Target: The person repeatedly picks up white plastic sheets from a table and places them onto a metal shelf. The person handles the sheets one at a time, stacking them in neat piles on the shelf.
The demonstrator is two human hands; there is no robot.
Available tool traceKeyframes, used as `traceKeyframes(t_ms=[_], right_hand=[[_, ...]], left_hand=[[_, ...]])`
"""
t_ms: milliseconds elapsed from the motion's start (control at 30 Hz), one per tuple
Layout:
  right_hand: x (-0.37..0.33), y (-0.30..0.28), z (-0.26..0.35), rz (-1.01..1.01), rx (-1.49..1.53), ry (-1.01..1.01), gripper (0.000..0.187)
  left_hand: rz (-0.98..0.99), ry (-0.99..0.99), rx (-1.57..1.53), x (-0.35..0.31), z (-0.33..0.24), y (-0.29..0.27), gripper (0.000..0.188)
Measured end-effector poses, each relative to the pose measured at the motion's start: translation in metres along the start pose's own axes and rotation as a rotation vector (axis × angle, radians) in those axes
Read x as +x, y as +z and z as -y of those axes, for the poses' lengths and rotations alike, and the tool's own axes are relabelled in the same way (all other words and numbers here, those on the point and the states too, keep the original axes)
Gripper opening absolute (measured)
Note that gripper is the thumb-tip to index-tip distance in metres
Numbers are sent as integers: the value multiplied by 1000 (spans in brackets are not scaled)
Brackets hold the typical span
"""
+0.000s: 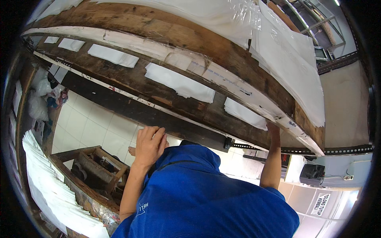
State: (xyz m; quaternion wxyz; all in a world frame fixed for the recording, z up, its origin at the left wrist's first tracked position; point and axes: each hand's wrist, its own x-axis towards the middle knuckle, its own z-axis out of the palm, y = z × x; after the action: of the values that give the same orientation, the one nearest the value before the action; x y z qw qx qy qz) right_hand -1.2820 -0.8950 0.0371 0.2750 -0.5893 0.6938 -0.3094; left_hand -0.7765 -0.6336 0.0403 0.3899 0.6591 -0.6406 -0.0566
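Note:
My right arm reaches in under the edge of the upper wooden shelf (254,93). Only the wrist side of my right hand (273,129) shows, beside the right end of a stack of white sheets (245,114) on the lower shelf; the beam hides its fingers. My left hand (151,143) is held in front of my blue shirt, fingers curled and loosely closed. Nothing shows in it, and it is apart from the shelf. More white stacks (180,82) lie in a row on the dark lower boards (158,97).
Large white sheets, partly under clear plastic (238,23), cover the upper shelf. At lower left stand a fanned pile of white sheets (51,186) and a wooden frame box (95,158). Perforated metal rails (341,150) edge the rack. Plastic bags (39,105) hang at left.

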Motion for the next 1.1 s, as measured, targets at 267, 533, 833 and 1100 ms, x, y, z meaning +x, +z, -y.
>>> traceKeyframes(t_ms=[267,533,833,1100], right_hand=[[4,3,-2,-56,-99,-32,29],[11,14,21,-172,-349,-125,25],[-52,162,211,214,-145,-607,20],[-174,332,320,989,179,-768,11]], left_hand=[[12,-70,19,-13,5,4,23],[-13,-175,27,-26,18,2,22],[-168,-292,60,-53,46,-45,22],[-396,-506,220,-102,66,-126,21]])
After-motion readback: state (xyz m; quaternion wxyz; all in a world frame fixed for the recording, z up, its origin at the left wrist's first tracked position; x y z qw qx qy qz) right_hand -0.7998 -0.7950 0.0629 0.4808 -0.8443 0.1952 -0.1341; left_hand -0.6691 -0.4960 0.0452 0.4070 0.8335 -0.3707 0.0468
